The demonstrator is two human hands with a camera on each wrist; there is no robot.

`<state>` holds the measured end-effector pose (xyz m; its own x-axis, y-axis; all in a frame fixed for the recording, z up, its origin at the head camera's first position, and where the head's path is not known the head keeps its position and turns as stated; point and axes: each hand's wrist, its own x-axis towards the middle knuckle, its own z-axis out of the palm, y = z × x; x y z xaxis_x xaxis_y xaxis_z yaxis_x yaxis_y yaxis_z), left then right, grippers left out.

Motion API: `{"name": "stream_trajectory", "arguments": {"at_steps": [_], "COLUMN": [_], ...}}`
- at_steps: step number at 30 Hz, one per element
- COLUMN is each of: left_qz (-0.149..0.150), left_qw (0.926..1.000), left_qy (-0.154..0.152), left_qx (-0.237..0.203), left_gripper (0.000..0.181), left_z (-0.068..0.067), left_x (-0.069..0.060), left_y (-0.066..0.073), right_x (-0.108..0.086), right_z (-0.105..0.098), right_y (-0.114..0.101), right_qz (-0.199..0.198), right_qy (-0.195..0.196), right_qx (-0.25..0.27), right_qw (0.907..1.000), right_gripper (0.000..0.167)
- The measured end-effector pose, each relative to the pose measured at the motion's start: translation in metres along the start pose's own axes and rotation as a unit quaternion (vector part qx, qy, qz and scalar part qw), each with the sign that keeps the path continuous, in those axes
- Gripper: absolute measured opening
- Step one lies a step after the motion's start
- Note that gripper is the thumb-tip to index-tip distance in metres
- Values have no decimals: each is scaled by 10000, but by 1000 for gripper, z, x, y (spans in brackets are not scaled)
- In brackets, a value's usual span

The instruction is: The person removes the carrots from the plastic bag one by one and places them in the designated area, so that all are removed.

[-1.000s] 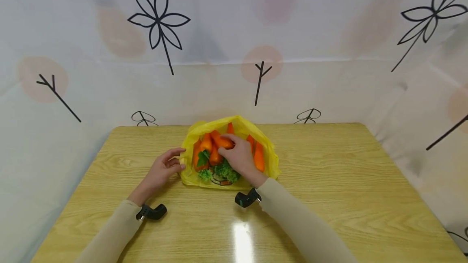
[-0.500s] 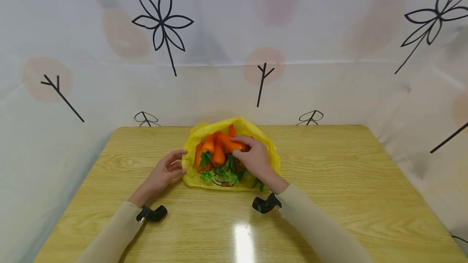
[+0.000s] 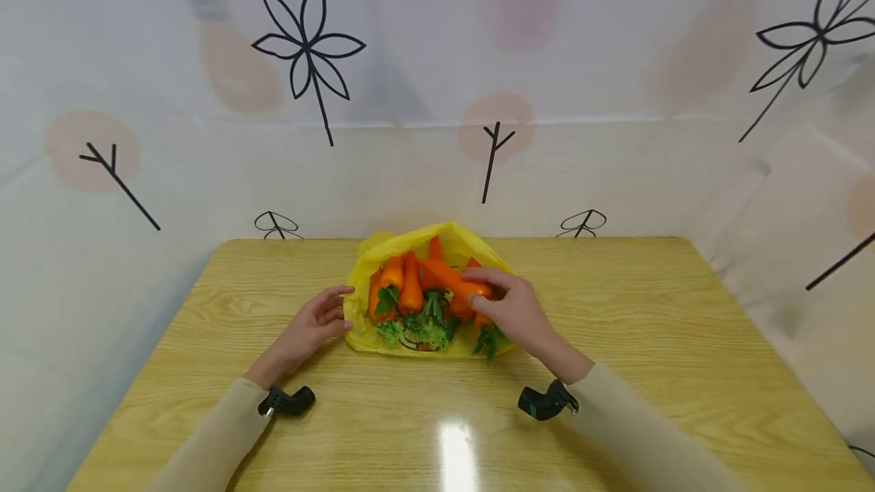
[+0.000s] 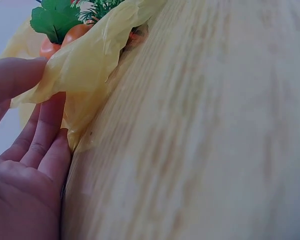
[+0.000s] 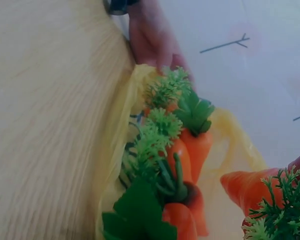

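Observation:
A yellow plastic bag [image 3: 361, 331] lies on its side on the table, its mouth facing the person, with several orange carrots [image 3: 412, 293] and their green leaves [image 3: 390, 332] inside. My left hand [image 3: 305, 331] pinches the bag's left edge; in the left wrist view the thumb of the hand [image 4: 25, 165] lies over the yellow film [image 4: 85, 65] and the fingers behind it. At the right of the opening, my right hand [image 3: 521, 316] holds one carrot [image 3: 447, 279] between thumb and fingers. The right wrist view shows that carrot [image 5: 250, 187] clear of the others, its tip free.
The bag rests on a light wooden table [image 3: 636, 340] near its far edge. Behind and beside the table hangs a pale cloth [image 3: 410, 173] printed with plants. A black wrist mount [image 3: 287, 401] is on the left arm, another [image 3: 547, 401] on the right.
My right hand has moved to the right with the carrot, away from the carrots at the left. The left hand has stayed at the bag's edge.

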<state>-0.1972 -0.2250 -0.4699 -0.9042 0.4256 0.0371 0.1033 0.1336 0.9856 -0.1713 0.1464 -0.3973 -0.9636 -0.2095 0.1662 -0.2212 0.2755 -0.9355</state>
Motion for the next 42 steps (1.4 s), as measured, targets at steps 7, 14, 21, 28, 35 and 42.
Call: {"name": "stream_trajectory", "arguments": {"at_steps": [7, 14, 21, 28, 35, 42], "left_qz": [-79, -141, -115, -16, -58, -98], "left_qw": [9999, 9996, 9995, 9996, 9994, 9993], "left_qy": [-7, -21, -79, -133, -188, -182], "left_qx": [-87, -229, -299, -259, -270, -307], "left_gripper": [60, 63, 64, 64, 65, 65], "left_z": [0, -1, -1, -2, -2, -2], "left_x": [0, 0, 0, 0, 1, -1], "left_y": [1, -2, -3, -4, -3, -1], "right_x": [-16, -29, -42, -56, -65, -63], "right_z": [-20, -43, -65, -83, -100, -110], "right_y": [-1, 4, 9, 9, 10, 16], "right_qz": [-131, -505, -577, -725, -933, -810], "right_qy": [-104, -80, -63, -2, 285, 654], "right_qx": [-83, -308, -355, -313, -190, -350], "right_qw": [9998, 9982, 9977, 9969, 9950, 9939], "right_gripper": [32, 30, 31, 33, 35, 37]}}
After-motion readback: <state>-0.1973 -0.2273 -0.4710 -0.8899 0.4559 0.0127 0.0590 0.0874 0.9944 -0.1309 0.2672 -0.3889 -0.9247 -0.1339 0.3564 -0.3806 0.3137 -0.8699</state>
